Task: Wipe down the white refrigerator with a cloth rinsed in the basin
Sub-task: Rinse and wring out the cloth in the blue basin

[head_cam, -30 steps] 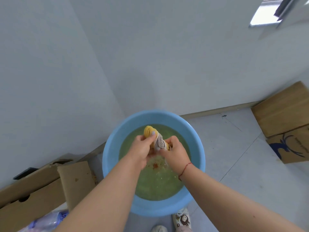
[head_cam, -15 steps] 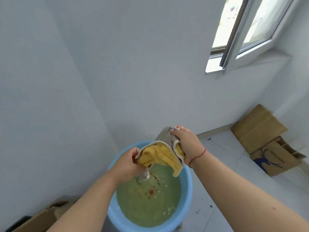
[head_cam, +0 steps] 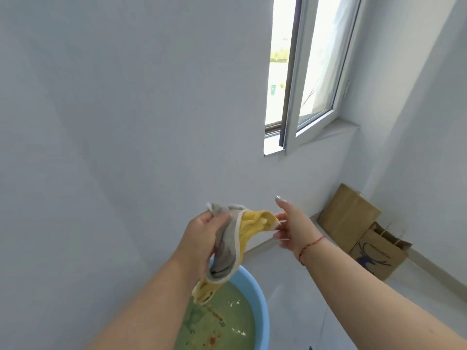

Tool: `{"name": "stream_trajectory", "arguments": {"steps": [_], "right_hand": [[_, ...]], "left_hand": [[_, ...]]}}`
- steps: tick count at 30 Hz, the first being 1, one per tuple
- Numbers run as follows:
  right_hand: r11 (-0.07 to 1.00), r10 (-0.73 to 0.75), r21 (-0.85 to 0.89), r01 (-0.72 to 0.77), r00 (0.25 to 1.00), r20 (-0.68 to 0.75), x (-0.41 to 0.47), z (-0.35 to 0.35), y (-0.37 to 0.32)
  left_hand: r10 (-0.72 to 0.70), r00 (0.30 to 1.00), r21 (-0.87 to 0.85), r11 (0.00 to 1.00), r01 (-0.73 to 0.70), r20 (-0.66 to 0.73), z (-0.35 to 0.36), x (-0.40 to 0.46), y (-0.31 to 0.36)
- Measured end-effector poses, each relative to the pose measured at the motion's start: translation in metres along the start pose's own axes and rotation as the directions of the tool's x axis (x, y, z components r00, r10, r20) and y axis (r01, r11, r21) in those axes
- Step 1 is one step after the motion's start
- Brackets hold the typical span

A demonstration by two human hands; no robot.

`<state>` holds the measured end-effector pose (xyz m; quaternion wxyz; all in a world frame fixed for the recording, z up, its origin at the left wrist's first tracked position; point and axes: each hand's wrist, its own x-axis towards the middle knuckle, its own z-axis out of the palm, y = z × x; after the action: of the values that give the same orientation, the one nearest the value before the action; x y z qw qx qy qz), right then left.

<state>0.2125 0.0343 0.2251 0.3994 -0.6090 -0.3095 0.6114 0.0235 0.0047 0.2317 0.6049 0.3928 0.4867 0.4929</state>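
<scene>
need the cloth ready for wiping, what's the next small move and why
Probably pinch the free yellow corner with the right hand and spread the cloth flat: it hangs bunched from the left hand above the basin, and the open right fingers only touch its edge.

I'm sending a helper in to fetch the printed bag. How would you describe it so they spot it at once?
Start at the open window and look down to the floor in the right-hand corner. There a plain flat brown cardboard box leans on the wall; in front stands the open-topped brown paper bag. Only the bag carries a dark blue print.
</scene>
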Motion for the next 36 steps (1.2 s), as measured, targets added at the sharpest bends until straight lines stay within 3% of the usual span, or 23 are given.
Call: {"name": "stream_trajectory", "arguments": {"steps": [3,6,9,11,12,14,16,19,21,23,26,28,31,36], "right_hand": [[0.984,-0.180,-0.041,0.176,0.973,-0.146,-0.021,-0.004,0.018],[0.886,-0.460,-0.221,0.407,0.833,-0.308,-0.047,-0.004,0.021],[0.758,-0.618,-0.464,0.459,0.734,-0.284,-0.059,-0.015,0.020],[0.683,-0.640,-0.583,0.440,0.746,-0.187,-0.054,-0.030,0.018],[0.709,-0.619,-0.564,0.422,0.757,-0.212,-0.050,-0.042,0.017],[0.865,-0.483,-0.318,0.388,0.816,-0.317,-0.049,-0.069,0.009],[0.937,-0.351,-0.100,0.336,0.899,-0.263,-0.056,-0.086,0.004],[0.865,-0.344,-0.415,0.282,0.935,-0.082,-0.065,-0.090,0.015],[0.801,-0.415,-0.523,0.293,0.900,-0.132,-0.066,-0.095,0.021],[0.838,-0.436,-0.441,0.321,0.880,-0.188,-0.064,-0.107,0.019],[0.947,-0.313,-0.038,0.319,0.891,-0.329,-0.071,-0.140,0.011],[0.930,-0.234,0.165,0.330,0.873,-0.428,-0.078,-0.164,0.007],[0.898,-0.203,0.235,0.371,0.825,-0.527,-0.090,-0.195,0.001],[0.797,-0.189,0.418,0.436,0.837,-0.514,-0.106,-0.223,-0.003]], "left_hand": [[-0.010,0.999,0.013,1.000,0.009,0.034,0.026,0.002,0.008],[-0.015,0.992,0.037,0.999,0.011,0.122,0.050,0.000,0.010],[-0.052,0.978,-0.019,0.998,0.057,0.201,0.078,-0.004,0.013],[-0.079,0.965,0.002,0.997,0.081,0.250,0.092,-0.005,0.013],[-0.082,0.963,0.036,0.996,0.076,0.258,0.097,-0.004,0.013],[-0.081,0.973,0.084,0.994,0.065,0.216,0.103,-0.002,0.011],[-0.115,0.977,0.082,0.991,0.102,0.180,0.109,0.001,0.008],[-0.225,0.939,0.079,0.974,0.211,0.261,0.123,-0.001,0.002],[-0.243,0.902,0.100,0.970,0.221,0.357,0.136,-0.004,-0.002],[-0.218,0.884,0.105,0.976,0.192,0.413,0.141,-0.004,-0.005],[-0.167,0.910,0.178,0.978,0.105,0.379,0.144,0.002,-0.003],[-0.144,0.935,0.272,0.961,0.054,0.325,0.141,0.010,-0.002],[-0.091,0.963,0.392,0.920,-0.017,0.255,0.134,0.017,0.002],[-0.120,0.958,0.313,0.949,0.034,0.260,0.145,0.019,0.013]]}}
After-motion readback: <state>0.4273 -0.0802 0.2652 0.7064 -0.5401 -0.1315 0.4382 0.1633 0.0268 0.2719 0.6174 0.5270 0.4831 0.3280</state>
